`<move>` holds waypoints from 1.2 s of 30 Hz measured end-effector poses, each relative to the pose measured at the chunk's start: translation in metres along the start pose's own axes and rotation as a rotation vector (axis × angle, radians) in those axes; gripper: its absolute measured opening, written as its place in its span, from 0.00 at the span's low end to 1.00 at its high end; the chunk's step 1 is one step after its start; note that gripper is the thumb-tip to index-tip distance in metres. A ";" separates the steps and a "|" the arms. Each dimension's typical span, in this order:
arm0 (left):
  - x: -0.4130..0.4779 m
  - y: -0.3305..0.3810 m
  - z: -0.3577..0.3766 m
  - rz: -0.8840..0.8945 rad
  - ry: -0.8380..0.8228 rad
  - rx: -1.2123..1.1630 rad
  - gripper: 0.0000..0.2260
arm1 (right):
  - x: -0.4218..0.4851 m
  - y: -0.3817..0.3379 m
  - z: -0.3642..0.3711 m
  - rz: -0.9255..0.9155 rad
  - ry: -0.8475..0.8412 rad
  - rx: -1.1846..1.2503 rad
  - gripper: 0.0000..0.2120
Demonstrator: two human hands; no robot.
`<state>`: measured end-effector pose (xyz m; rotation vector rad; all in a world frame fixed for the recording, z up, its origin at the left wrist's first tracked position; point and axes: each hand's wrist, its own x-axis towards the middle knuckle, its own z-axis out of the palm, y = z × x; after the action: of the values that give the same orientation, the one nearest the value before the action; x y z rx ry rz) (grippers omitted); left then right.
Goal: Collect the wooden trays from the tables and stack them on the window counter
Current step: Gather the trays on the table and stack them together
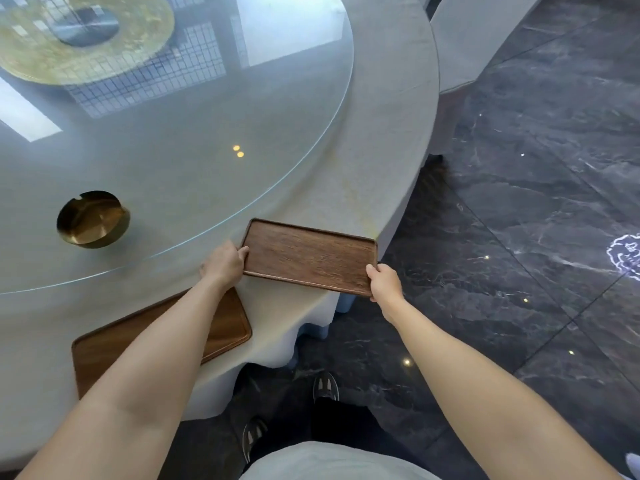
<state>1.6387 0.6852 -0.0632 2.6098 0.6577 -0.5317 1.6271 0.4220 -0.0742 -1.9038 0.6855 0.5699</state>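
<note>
A round tabletop (381, 140) under pale cloth carries a glass disc (194, 188), a brass ashtray (92, 219) on the glass, and two wooden trays (308, 258) (225, 327) near its edge.

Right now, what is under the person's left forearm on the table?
A second wooden tray lies flat on the tablecloth there, near the edge. The left forearm covers its middle, so anything resting there is hidden.

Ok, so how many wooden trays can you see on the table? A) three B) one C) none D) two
D: one wooden tray is gripped at its ends by the left hand and right hand at the table edge, and a second tray lies nearer the person, partly hidden under the left forearm.
</note>
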 end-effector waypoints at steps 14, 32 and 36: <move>-0.076 -0.124 -0.049 -0.026 0.213 -0.222 0.20 | -0.068 -0.040 0.075 -0.315 -0.105 -0.107 0.17; -0.120 -0.256 -0.023 -0.174 0.136 -0.197 0.20 | -0.114 -0.021 0.163 -0.532 -0.221 -0.826 0.20; -0.120 -0.262 -0.018 -0.183 0.127 -0.164 0.20 | -0.116 -0.016 0.166 -0.571 -0.199 -0.954 0.20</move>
<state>1.4112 0.8626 -0.0671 2.4584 0.9463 -0.3501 1.5387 0.6038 -0.0535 -2.7027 -0.3632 0.7634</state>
